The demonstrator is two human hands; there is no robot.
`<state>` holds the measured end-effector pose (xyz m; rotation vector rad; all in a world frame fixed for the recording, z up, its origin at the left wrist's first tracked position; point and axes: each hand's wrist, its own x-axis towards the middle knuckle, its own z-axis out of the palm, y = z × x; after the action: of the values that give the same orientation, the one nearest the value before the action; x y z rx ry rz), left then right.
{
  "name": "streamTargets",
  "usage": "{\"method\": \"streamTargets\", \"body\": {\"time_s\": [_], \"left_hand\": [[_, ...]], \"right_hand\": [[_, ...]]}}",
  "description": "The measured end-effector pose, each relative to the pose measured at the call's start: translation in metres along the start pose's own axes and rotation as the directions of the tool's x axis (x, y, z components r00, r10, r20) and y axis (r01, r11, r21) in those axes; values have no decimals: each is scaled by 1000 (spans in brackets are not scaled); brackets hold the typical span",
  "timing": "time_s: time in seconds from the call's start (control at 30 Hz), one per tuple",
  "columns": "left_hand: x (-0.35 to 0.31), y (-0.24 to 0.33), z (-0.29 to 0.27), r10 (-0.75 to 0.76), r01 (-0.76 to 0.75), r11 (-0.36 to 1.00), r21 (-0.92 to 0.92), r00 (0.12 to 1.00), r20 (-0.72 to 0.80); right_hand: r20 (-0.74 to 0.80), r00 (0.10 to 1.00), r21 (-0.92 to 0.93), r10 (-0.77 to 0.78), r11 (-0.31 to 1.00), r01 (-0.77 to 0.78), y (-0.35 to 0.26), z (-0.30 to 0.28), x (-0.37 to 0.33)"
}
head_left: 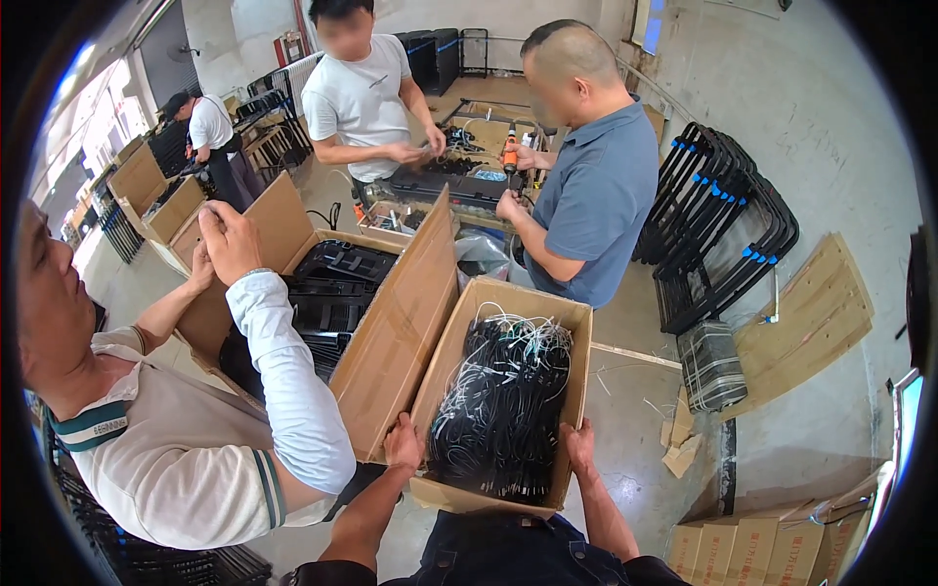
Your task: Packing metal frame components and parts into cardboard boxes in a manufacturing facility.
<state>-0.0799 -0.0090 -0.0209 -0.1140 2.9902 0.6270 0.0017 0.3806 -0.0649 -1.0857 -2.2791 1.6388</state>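
An open cardboard box (583, 361) is in front of my body, filled with bundled black cables (503, 410) that have white and pale ends. My left hand (404, 441) grips the box's near left side. On the opposite side, my right hand (578, 445) holds the right wall, its fingers partly hidden behind the cardboard. The box's far left corner is close against the raised flap (401, 342) of a larger carton. Whether the box rests on something underneath cannot be seen.
Left of me, a person in a pale polo shirt (186, 459) stands by the larger carton of black plastic parts (332, 283). Ahead, two people work at a cluttered table (459, 195), one with an orange power tool (510, 151). Black metal frames (713, 225) lean at right; flat cartons (762, 547) stand lower right.
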Motion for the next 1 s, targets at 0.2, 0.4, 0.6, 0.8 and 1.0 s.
{"method": "streamTargets", "body": {"time_s": [0.2, 0.4, 0.6, 0.8, 1.0], "left_hand": [[2, 1, 1, -19, 19, 999, -26, 1000, -4], [2, 2, -1, -24, 24, 999, -23, 1000, 0], [2, 2, -2, -17, 17, 1000, -19, 1000, 21], [0, 3, -5, -15, 16, 1000, -22, 1000, 23], [1, 3, -4, -29, 29, 999, -13, 999, 39]], "right_hand": [[-13, 1000, 12, -25, 1000, 26, 2, 0, 0], [-7, 1000, 18, -20, 1000, 20, 3, 1, 1], [-14, 1000, -2, -7, 1000, 7, 11, 2, 7], [-33, 999, -18, -18, 1000, 17, -7, 0, -5], [-38, 999, 22, 0, 1000, 1, -24, -3, -14]]}}
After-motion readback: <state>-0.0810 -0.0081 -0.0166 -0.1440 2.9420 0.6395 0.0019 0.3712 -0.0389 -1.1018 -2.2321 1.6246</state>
